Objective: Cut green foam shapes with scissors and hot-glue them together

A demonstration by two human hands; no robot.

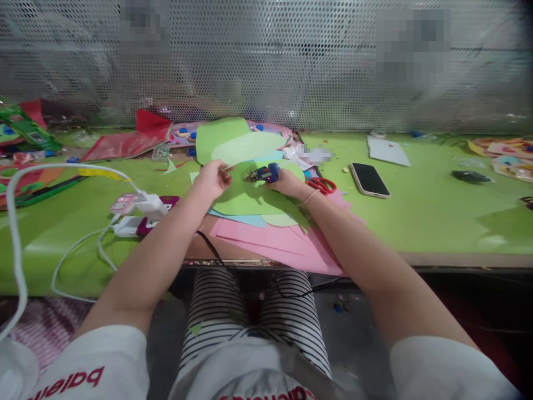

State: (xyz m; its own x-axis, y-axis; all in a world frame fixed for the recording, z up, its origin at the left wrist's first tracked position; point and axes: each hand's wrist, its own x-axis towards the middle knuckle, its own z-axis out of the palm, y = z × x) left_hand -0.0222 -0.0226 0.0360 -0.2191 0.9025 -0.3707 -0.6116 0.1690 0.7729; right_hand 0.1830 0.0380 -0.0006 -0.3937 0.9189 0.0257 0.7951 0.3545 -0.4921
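My left hand (pixel 215 180) pinches the edge of a pale green paper piece (pixel 250 149), which is raised and tilted away from me. In my right hand (pixel 289 184) is a small blue glue gun (pixel 266 173) with a red light on its side, its nozzle pointing left toward the left hand. Beneath both hands lies green paper (pixel 245 200), over light blue paper (pixel 245 219) and several pink sheets (pixel 266 239). Red-handled scissors (pixel 322 185) rest beside my right wrist, partly hidden by it.
A phone (pixel 370 179) and a white card (pixel 388 150) lie to the right. On the left are white chargers with cables (pixel 127 226) and a green-and-black cutter (pixel 52 190). A perforated metal screen (pixel 266 61) stands behind the table. A black cord (pixel 211 248) crosses the front edge.
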